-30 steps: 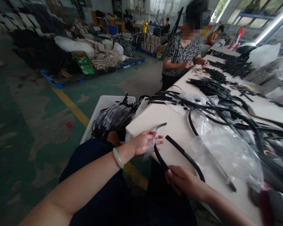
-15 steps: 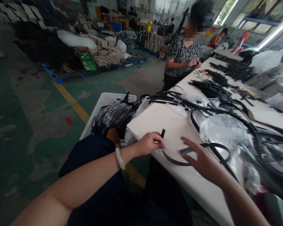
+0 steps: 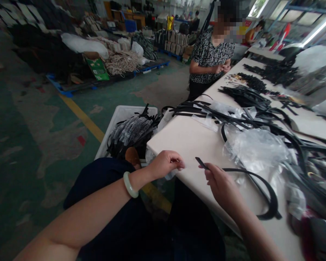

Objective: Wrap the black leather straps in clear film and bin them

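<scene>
Across the pale tabletop (image 3: 179,136), glossy black straps (image 3: 250,125) tangle with crinkled clear plastic (image 3: 260,145); cartons and bundles crowd the workshop floor. The right hand (image 3: 218,181) pinches one flat black strap (image 3: 268,192) (it loops round behind); the left hand's (image 3: 170,165) fingertips curl together nearby.

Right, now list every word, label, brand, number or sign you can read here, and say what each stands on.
None can be read for certain.
Green box: pale marks on its side, too small and blurred to read.
Yellow and red sign behind the co-worker: too blurred to read.
Black strap in the right hand: no lettering can be made out.
</scene>
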Available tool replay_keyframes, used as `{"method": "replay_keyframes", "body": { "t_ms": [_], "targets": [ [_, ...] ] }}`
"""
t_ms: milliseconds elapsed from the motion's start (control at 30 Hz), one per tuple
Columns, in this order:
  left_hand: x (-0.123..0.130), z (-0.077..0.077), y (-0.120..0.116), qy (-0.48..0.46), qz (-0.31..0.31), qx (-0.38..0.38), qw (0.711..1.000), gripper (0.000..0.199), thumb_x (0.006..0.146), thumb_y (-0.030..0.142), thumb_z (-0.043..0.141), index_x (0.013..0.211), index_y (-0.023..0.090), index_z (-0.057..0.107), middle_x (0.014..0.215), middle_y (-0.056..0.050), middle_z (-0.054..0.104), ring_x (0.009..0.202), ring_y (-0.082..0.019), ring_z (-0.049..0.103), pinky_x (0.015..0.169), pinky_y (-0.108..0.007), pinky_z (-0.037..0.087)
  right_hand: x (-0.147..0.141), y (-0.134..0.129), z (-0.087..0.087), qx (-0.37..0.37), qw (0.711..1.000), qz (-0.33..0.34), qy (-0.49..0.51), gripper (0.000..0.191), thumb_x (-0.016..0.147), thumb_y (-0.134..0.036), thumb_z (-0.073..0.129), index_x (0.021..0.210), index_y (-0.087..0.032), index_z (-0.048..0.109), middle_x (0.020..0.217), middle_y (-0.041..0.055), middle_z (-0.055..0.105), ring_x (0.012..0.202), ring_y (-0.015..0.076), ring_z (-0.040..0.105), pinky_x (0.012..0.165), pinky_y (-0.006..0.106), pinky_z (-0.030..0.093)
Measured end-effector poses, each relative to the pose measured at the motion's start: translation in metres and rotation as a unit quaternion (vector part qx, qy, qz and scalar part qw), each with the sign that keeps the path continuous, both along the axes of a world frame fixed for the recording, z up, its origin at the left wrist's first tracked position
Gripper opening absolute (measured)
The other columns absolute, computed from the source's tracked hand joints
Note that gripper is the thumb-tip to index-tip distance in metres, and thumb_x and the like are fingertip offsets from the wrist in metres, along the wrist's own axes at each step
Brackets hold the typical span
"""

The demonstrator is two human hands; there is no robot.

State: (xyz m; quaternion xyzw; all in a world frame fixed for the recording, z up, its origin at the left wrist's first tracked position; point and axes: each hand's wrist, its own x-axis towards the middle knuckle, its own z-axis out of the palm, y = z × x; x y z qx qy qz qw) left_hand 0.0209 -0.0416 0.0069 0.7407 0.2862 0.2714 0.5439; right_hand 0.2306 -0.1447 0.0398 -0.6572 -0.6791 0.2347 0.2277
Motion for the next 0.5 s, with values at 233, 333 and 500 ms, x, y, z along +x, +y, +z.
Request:
{"method": "replay_keyframes", "body": {
  "t_ms": [233,333,500],
  "targets": [
    [-0.005,-0.003,-0.001,0.062,-0.010,0.070,0.996,0.015,0.081,0.025,0.060,0.079,0.014,0.070,0.080,-0.004,0.067,0.078,-0.014,0.060,0.072,-0.022,0.041,-0.012,0.005,0.026,-0.104,0.978,0.109,-0.146,0.030,0.095,-0.035,0.030,0.085,-0.018,0.052,0.074,0.0040,0.060,0.065,0.0150,0.055,0.058,0.025,0.029],
    [-0.005,-0.003,0.000,0.060,-0.017,0.084,0.995,0.013,0.081,0.023,0.060,0.077,0.015,0.070,0.079,-0.004,0.066,0.077,-0.014,0.060,0.072,-0.022,0.040,-0.016,0.007,0.024,-0.119,0.966,0.123,-0.196,0.029,0.096,-0.033,0.030,0.083,-0.019,0.052,0.074,0.0042,0.062,0.066,0.0153,0.056,0.056,0.026,0.024],
    [-0.003,-0.004,-0.002,0.068,-0.063,0.134,0.987,0.015,0.083,0.022,0.057,0.080,0.018,0.070,0.081,-0.005,0.067,0.082,-0.016,0.059,0.076,-0.023,0.040,-0.019,0.011,0.020,-0.137,0.941,0.153,-0.268,0.030,0.095,-0.032,0.031,0.086,-0.019,0.056,0.075,0.0061,0.065,0.068,0.0179,0.060,0.055,0.027,0.022]
  ]
}}
